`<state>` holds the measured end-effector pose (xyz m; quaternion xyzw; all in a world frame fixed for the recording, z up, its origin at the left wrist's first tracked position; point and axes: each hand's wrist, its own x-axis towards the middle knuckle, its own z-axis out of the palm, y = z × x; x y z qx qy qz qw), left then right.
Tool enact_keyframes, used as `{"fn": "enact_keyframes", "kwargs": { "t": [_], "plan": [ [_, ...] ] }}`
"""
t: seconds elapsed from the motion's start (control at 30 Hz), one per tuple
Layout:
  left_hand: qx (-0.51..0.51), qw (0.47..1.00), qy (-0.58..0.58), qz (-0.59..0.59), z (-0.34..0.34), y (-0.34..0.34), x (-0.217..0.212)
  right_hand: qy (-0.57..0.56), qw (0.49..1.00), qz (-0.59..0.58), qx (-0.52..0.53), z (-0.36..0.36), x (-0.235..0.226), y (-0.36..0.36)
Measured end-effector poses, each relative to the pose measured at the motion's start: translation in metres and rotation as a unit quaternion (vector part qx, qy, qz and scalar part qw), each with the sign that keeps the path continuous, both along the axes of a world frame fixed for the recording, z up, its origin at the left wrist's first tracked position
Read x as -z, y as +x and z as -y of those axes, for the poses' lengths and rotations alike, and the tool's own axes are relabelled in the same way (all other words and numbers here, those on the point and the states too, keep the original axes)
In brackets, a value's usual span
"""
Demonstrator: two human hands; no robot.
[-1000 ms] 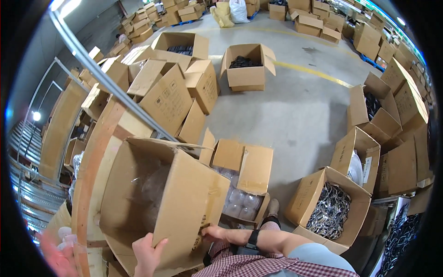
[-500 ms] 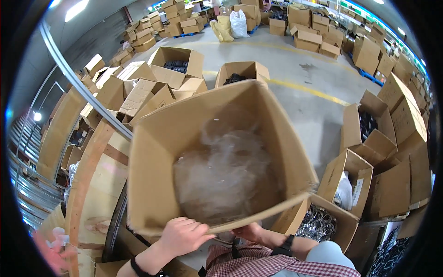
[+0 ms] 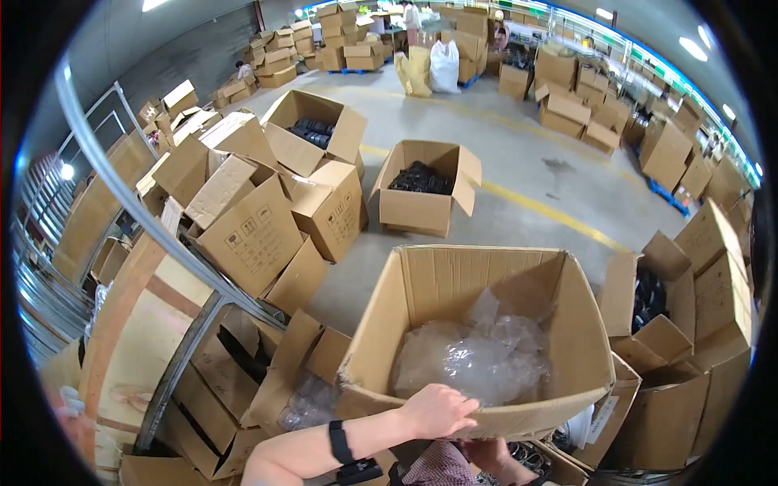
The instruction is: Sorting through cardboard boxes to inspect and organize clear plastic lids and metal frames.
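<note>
At lower centre, an open brown cardboard box (image 3: 527, 419) holds crumpled clear plastic (image 3: 502, 356), left hand (image 3: 438, 411) gripping its near rim with bent fingers (image 3: 462, 410), right hand (image 3: 489, 455) below, grip unclear.

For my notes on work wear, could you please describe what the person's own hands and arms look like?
The left hand is ungloved, and the left forearm shows no sleeve; a plain black band wraps it above the wrist. The right hand, partly hidden, also looks ungloved, with no sleeve on the short stretch of forearm in view.
</note>
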<state>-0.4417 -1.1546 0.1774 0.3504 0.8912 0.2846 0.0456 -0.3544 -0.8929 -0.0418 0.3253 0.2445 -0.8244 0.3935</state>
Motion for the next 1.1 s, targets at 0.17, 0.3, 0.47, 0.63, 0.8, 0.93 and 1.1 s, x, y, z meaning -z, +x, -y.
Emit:
{"fn": "enact_keyframes", "kwargs": {
  "t": [0.17,0.3,0.47,0.63,0.8,0.93,1.1],
  "plan": [
    [-0.049,0.996,-0.019,0.079,-0.034,-0.083,0.024,0.038,0.995,0.088,-0.032,-0.029,0.019,-0.059],
    [-0.096,0.989,-0.074,0.083,-0.033,-0.124,0.038,0.035,0.995,0.068,-0.062,-0.025,0.031,-0.1],
    [-0.164,0.977,-0.099,0.09,-0.017,-0.168,0.045,0.052,0.995,0.023,-0.085,-0.008,0.004,-0.168],
    [-0.262,0.949,-0.129,0.117,0.026,-0.196,0.028,0.12,0.968,-0.046,-0.213,0.014,-0.016,-0.23],
    [-0.344,0.928,-0.1,0.099,0.051,-0.23,0.012,0.177,0.947,-0.126,-0.238,-0.003,-0.056,-0.303],
    [-0.42,0.902,-0.079,0.067,0.081,-0.256,0.02,0.228,0.936,-0.204,-0.176,-0.047,-0.079,-0.351],
    [-0.506,0.859,-0.025,0.071,0.111,-0.322,0.019,0.399,0.891,-0.167,-0.136,-0.157,-0.051,-0.396]
  ]
}}
